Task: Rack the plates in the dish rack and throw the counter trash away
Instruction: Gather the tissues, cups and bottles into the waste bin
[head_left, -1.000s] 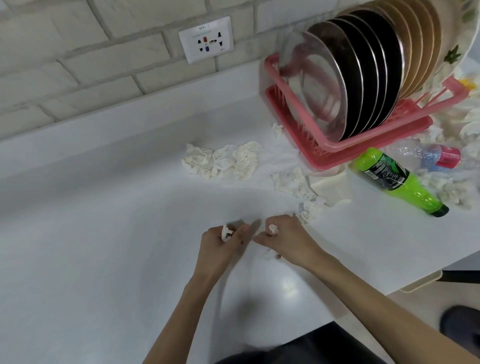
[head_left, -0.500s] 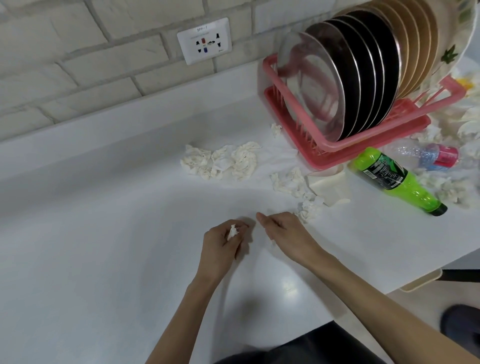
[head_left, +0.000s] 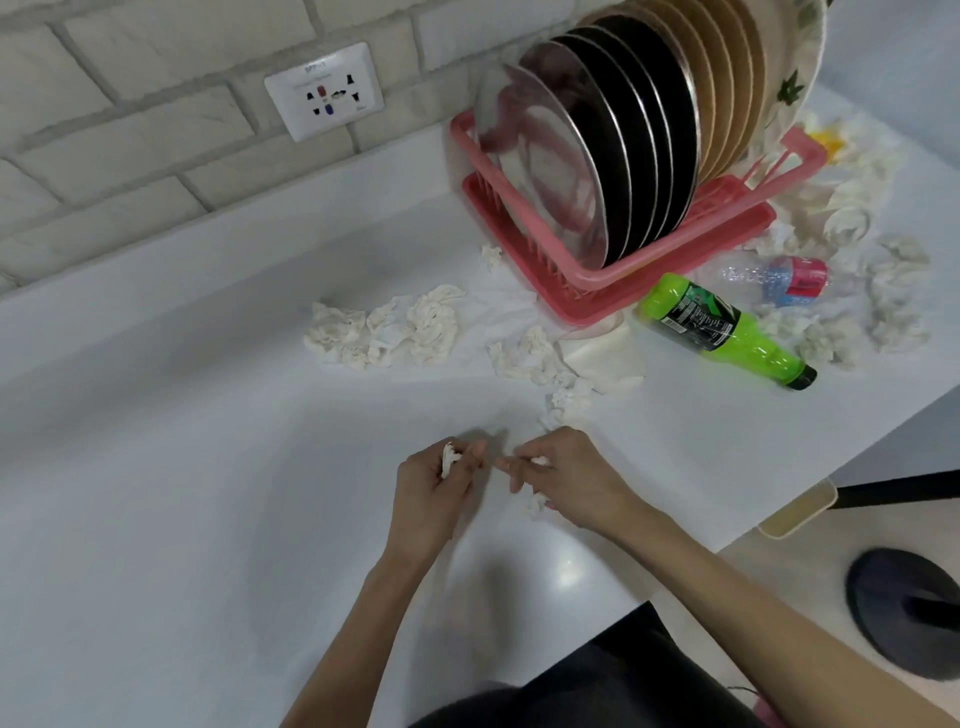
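The left hand (head_left: 431, 483) is found curled, a white tissue scrap (head_left: 449, 457) being pinched between its thumb and fingers (head_left: 475, 452). The right hand (head_left: 566, 478) is likewise curled, and a second scrap (head_left: 540, 460) is gripped near its fingertips (head_left: 506, 464). The fingertips of the two hands are near each other but apart. A third scrap (head_left: 536, 503) is seen on the counter (head_left: 208, 415) under the right palm; whether it is touched cannot be told.

Just beyond the right fingers, loose bits (head_left: 566, 400) are noted, with a flat napkin (head_left: 602, 358) past them. Beyond the left fingers, well apart, a crumpled heap (head_left: 384, 332) is recorded.

Far beyond the right fingers and to their right, the pink rack (head_left: 613, 275) is placed. The plates (head_left: 623, 150) are all stood on edge in it: a steel one nearest, dark ones behind, tan ones behind those.

To the right of the right fingers, a green bottle (head_left: 717, 327) is laid on its side just beside the rack. A clear bottle (head_left: 774, 275) is laid past it among further tissues (head_left: 883, 291).
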